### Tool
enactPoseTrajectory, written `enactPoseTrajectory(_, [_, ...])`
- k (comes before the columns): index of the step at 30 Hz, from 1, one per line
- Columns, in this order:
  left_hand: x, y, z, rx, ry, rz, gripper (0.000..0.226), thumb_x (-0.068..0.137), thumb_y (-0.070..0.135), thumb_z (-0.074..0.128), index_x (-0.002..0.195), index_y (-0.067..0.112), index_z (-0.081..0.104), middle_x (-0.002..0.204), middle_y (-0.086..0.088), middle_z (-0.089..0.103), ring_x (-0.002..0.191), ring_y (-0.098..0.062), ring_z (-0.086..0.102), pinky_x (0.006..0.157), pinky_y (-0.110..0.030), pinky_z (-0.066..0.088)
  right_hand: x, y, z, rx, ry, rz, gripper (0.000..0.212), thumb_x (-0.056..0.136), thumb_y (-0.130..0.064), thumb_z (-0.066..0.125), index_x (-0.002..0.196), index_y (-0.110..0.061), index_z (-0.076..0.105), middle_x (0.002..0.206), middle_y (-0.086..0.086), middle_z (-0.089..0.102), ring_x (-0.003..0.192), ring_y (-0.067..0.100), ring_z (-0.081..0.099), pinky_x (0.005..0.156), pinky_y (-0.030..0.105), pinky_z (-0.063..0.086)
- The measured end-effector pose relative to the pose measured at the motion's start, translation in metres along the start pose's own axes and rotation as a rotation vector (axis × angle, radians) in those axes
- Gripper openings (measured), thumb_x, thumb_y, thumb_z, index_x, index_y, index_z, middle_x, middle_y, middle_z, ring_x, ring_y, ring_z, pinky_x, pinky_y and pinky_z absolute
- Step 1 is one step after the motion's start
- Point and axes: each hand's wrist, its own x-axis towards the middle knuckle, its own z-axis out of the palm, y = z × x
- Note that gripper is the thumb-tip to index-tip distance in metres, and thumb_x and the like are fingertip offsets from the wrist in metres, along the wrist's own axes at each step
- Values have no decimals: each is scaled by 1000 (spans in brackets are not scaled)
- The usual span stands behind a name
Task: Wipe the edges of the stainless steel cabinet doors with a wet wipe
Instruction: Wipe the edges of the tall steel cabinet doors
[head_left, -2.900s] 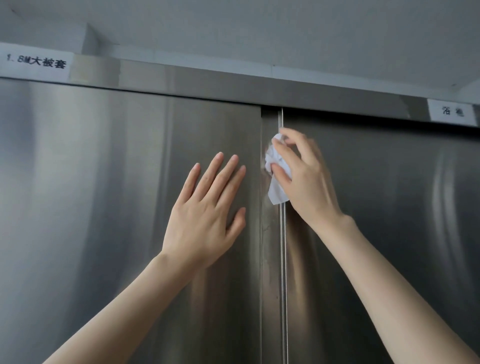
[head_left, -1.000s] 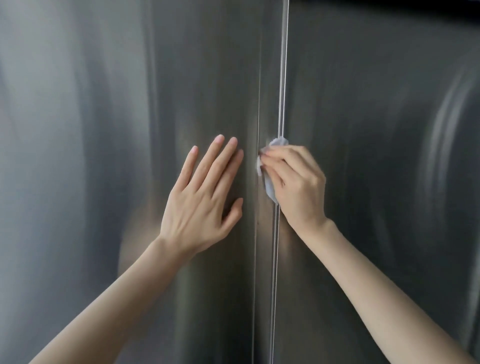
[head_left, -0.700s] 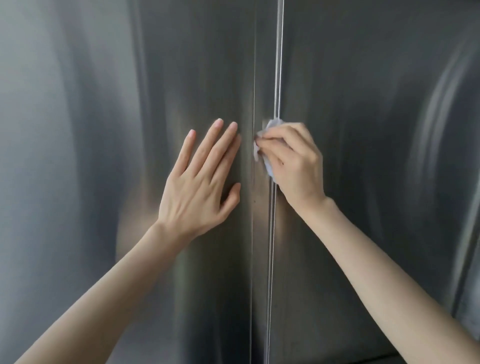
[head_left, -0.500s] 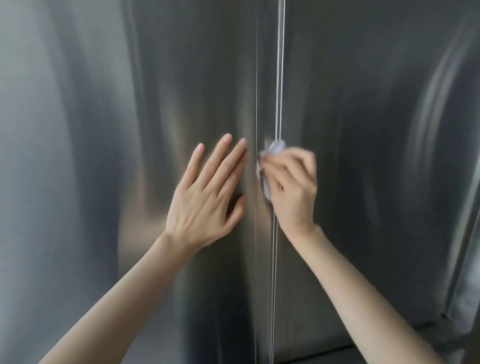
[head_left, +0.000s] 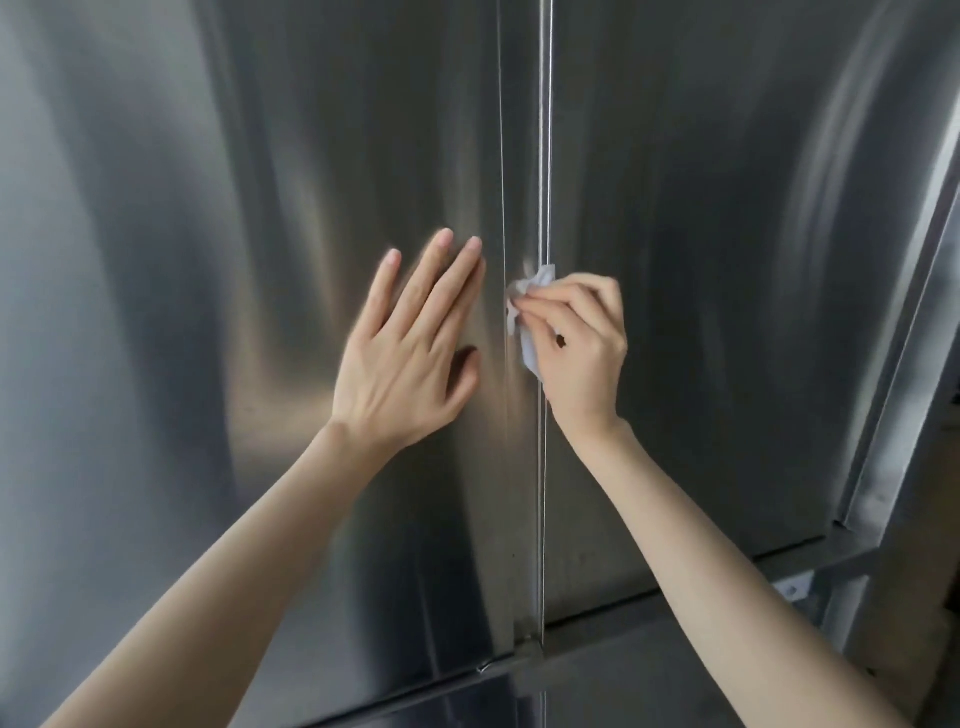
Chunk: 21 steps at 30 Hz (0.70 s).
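Observation:
Two brushed stainless steel cabinet doors fill the view, the left door (head_left: 208, 312) and the right door (head_left: 727, 260), meeting at a narrow vertical seam (head_left: 543, 156). My right hand (head_left: 582, 353) pinches a crumpled white wet wipe (head_left: 527, 306) and presses it against the seam strip at mid height. My left hand (head_left: 415, 348) lies flat on the left door just beside the seam, fingers straight and pointing up. Most of the wipe is hidden under my right fingers.
The doors' bottom edge and a horizontal steel rail (head_left: 675, 613) show at the lower right, with another steel panel (head_left: 623, 686) below. A steel frame post (head_left: 904, 364) runs down the right side.
Both hands have slid down the doors along the seam, from near the top rail to mid height. The view has dropped, and the doors' bottom edge now shows.

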Motion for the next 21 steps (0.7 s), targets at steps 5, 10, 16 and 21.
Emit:
enactPoseTrajectory(5, [-5, 0, 2, -39, -38, 201, 65, 89, 27, 47, 148, 5, 35, 157, -8, 30, 147, -24, 22, 121, -46, 14, -119, -15, -42, -3, -217, 75, 12, 83, 3, 67, 80, -5, 76, 82, 2, 70, 87, 18, 54, 78, 30, 50])
enactPoseTrajectory(10, [-4, 1, 1, -14, -69, 222, 63, 90, 28, 45, 148, 4, 35, 157, -9, 30, 147, -24, 22, 122, -45, 14, -125, -17, -53, 4, -324, 32, 28, 94, -10, 54, 76, -4, 75, 79, 4, 69, 84, 17, 51, 76, 27, 49])
enactPoseTrajectory(16, [-4, 1, 3, -22, -46, 226, 59, 93, 26, 40, 148, 5, 35, 157, -10, 31, 147, -25, 24, 121, -46, 17, -84, -8, -25, -20, -125, 114, 14, 81, 8, 69, 81, -4, 76, 77, 4, 67, 78, 19, 51, 78, 18, 44])
enactPoseTrajectory(21, [-40, 17, 7, -51, -84, 134, 67, 88, 25, 43, 151, 5, 28, 160, -9, 23, 149, -24, 16, 122, -42, 11, -153, -17, -47, -22, -219, 115, 22, 91, -3, 58, 77, -4, 75, 74, 4, 66, 79, 19, 52, 76, 23, 48])
